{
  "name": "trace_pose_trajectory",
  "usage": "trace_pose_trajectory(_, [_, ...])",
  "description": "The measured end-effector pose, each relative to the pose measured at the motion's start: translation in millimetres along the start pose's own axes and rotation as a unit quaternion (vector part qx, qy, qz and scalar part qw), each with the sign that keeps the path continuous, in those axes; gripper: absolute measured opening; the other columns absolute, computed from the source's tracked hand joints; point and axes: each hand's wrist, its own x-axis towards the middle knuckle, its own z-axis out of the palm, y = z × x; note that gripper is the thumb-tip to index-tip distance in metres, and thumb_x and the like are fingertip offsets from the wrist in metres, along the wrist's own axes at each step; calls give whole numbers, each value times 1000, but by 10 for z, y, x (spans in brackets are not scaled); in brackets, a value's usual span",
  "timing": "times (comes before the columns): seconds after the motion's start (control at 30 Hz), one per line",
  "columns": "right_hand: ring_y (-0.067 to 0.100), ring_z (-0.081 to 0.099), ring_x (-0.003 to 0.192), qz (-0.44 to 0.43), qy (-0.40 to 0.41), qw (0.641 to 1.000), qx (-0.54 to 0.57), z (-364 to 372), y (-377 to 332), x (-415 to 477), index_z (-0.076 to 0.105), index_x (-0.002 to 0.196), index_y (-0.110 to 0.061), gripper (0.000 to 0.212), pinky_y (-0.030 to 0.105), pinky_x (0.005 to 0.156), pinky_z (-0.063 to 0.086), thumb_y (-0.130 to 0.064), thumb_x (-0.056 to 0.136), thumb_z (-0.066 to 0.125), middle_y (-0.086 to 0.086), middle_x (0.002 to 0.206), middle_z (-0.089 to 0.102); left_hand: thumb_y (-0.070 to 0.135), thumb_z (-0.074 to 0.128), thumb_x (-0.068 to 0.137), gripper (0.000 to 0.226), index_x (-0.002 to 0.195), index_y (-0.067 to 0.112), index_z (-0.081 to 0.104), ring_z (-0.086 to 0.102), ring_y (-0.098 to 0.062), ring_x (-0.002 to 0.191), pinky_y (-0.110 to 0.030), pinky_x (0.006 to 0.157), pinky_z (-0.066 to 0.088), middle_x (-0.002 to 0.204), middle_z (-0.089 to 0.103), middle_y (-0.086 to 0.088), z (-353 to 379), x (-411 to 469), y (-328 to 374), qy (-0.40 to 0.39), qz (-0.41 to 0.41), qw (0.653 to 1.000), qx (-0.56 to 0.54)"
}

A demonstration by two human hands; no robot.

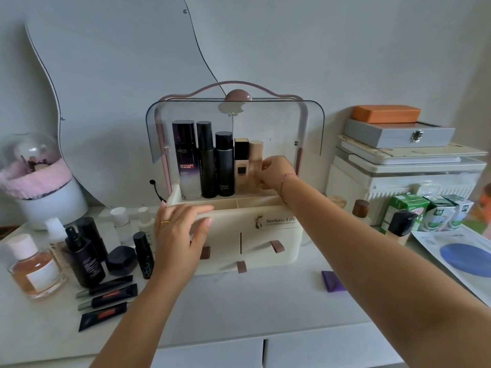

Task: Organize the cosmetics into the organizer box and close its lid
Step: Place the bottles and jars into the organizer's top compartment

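The cream organizer box [265, 235] stands at the table's middle with its clear lid [279, 120] swung up. Inside stand several bottles: a tall L'Oreal bottle [186, 158], two black bottles [206, 158], a black-capped foundation [241, 166] and a beige bottle [255, 160]. My right hand [276, 172] reaches into the box and grips the beige bottle. My left hand [180, 229] rests flat on the box's front left corner, fingers spread. Left of the box lie loose cosmetics: a peach perfume bottle [34, 269], a black spray bottle [82, 261], a dark jar [122, 260] and three dark tubes [109, 298].
A wavy mirror [111, 75] leans on the wall behind. A pink-trimmed globe holder [34, 176] stands far left. Stacked boxes [398, 160], drink cartons [425, 216], a black-capped bottle [401, 224] and a sheet with a blue oval [467, 258] fill the right. A purple packet [333, 281] lies near the front.
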Motion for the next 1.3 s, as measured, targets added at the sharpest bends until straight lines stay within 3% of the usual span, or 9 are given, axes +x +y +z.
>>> trace_pose_trajectory(0.2, [21,54,82,-54,42,994,-89,-82,-112,-252,61,99,-9,18,29,71,45,-23,89,57,5,83,57,40,42,91,31,105,24,65,40,-1,106,-35,116,11,102,63,13,-8,-3,0,-8,0,1000,0])
trace_pose_trajectory(0.27, [14,59,96,-117,94,988,-26,-185,-72,-535,59,117,-9,33,24,85,48,-26,89,61,1,105,64,39,43,91,31,104,22,65,44,-7,107,-37,115,13,102,64,11,-7,-2,-1,-7,6,1000,3])
trace_pose_trajectory(0.37, [-1,63,86,-180,199,960,81,-423,232,-1086,64,110,-15,23,10,82,49,-21,87,64,-8,97,67,39,43,90,32,104,20,66,45,-13,107,-32,113,12,103,65,10,-7,7,6,-5,11,1000,10])
trace_pose_trajectory(0.57, [17,54,91,-25,440,896,50,-1090,1504,-1403,57,111,-8,34,27,86,46,-18,81,70,5,104,58,39,42,89,35,100,16,66,42,-20,108,-21,111,7,101,64,6,-4,2,35,-3,10,1000,11])
trace_pose_trajectory(0.7, [27,49,116,83,377,923,11,-1290,1967,-1270,47,129,-5,62,36,98,39,-23,77,75,12,126,52,38,43,89,36,102,14,66,45,-24,108,-24,112,8,104,67,-1,-2,9,27,-13,12,1000,24])
trace_pose_trajectory(0.8, [25,58,101,101,338,935,23,-1263,2036,-1220,54,122,-7,51,33,83,44,-24,77,74,11,114,62,39,43,89,37,101,14,66,45,-24,110,-37,113,11,105,68,-1,-11,5,28,-20,6,999,28])
trace_pose_trajectory(1.0, [24,58,88,99,329,939,10,-1304,1991,-1242,63,111,-8,36,28,72,36,-21,79,72,12,102,68,41,42,90,37,102,16,66,46,-25,111,-25,113,5,104,68,0,-33,17,39,-28,0,999,28])
trace_pose_trajectory(1.17, [19,63,97,12,399,915,54,-1274,1530,-1473,62,115,-15,41,25,79,42,-22,77,75,1,101,68,39,42,90,35,102,16,66,47,-23,108,-23,113,4,101,66,4,-34,20,34,-26,0,999,26])
trace_pose_trajectory(1.3, [7,68,92,-112,332,921,172,-1067,800,-1701,62,114,-13,46,18,84,52,-14,71,80,-2,102,71,40,43,91,34,103,18,66,47,-19,107,-31,114,8,101,61,12,-42,10,36,-28,4,1000,11])
